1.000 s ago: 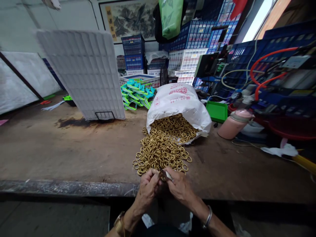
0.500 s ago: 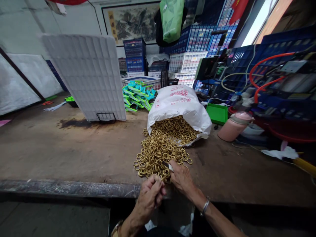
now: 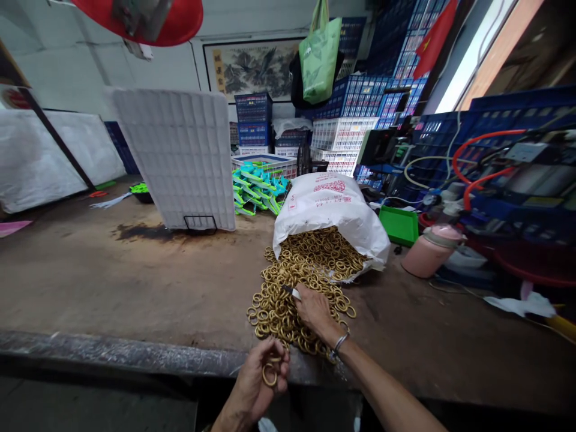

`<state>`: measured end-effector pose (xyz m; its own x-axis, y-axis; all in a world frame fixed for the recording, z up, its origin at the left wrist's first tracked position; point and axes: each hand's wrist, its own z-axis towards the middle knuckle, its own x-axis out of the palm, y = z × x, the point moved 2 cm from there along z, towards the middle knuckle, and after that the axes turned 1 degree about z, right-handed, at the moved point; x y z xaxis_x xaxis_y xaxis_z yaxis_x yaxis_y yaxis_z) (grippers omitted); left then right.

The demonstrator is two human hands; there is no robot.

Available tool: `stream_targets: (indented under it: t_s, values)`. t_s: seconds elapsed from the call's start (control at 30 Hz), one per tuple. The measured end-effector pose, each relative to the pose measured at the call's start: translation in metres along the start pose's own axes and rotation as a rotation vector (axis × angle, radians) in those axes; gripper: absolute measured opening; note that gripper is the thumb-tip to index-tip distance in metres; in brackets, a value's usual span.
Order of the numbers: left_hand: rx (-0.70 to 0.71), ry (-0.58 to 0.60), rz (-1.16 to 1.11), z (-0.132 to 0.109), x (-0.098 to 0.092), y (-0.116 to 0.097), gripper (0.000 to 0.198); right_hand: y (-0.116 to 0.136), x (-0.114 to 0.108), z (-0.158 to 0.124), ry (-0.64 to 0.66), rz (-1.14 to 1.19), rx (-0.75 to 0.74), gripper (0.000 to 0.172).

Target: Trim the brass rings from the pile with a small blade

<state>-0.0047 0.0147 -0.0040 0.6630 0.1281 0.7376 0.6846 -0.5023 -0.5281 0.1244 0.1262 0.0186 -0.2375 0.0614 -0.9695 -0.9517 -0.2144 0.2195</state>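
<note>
A heap of brass-coloured rings (image 3: 292,294) spills from a white sack (image 3: 330,207) lying on its side on the brown workbench (image 3: 135,288). My left hand (image 3: 258,381) is at the bench's near edge, its fingers closed round one brass ring (image 3: 270,375). Further out, my right hand (image 3: 312,309) rests on the heap, gripping a small tool with a white handle and dark tip (image 3: 291,292). A bracelet is on that wrist.
A white gridded tray (image 3: 180,156) stands upright at the back. Green and blue plastic parts (image 3: 254,186) lie behind the sack. A green bin (image 3: 398,225), a pink flask (image 3: 429,252) and machinery with red hoses (image 3: 486,159) crowd the right. Crates are stacked at the back.
My hands have come apart. The right hand reached forward onto the heap with the tool. The left hand dropped back toward the bench edge with a ring. The camera tilted up.
</note>
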Motion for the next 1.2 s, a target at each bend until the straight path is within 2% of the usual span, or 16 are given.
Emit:
stream_targets:
  t_s: [0.1,0.27,0.37,0.5,0.6,0.7,0.87,1.0,1.2]
  values:
    - [0.004,-0.016,-0.028,0.001,-0.002,0.001,0.029,-0.004,0.002,-0.001,-0.016,0.002,-0.017,0.012]
    - [0.082,-0.042,0.125,0.005,0.002,-0.001,0.027,-0.016,0.000,-0.007,-0.058,0.056,-0.032,0.017]
    - [0.164,-0.039,0.239,0.012,0.008,-0.005,0.028,-0.019,-0.003,-0.013,-0.087,0.238,-0.029,0.018]
    - [0.305,-0.114,0.411,0.025,0.019,-0.012,0.033,-0.018,-0.005,-0.027,-0.101,0.531,-0.040,0.021]
    - [0.377,-0.137,0.498,0.035,0.026,-0.015,0.035,-0.014,-0.006,-0.039,-0.071,0.665,-0.039,0.023]
    - [0.492,-0.117,0.608,0.040,0.030,-0.015,0.027,-0.009,-0.007,-0.049,-0.014,0.746,-0.048,0.024]
    - [0.593,-0.102,0.722,0.031,0.032,-0.011,0.017,-0.004,-0.006,-0.061,0.060,0.950,0.017,0.030]
    - [0.565,-0.076,0.746,0.017,0.032,-0.003,0.019,-0.001,-0.004,-0.068,0.093,1.050,0.080,0.030]
    - [0.267,-0.023,0.642,0.003,0.023,0.010,0.030,0.005,-0.003,-0.078,0.086,0.971,0.024,0.024]
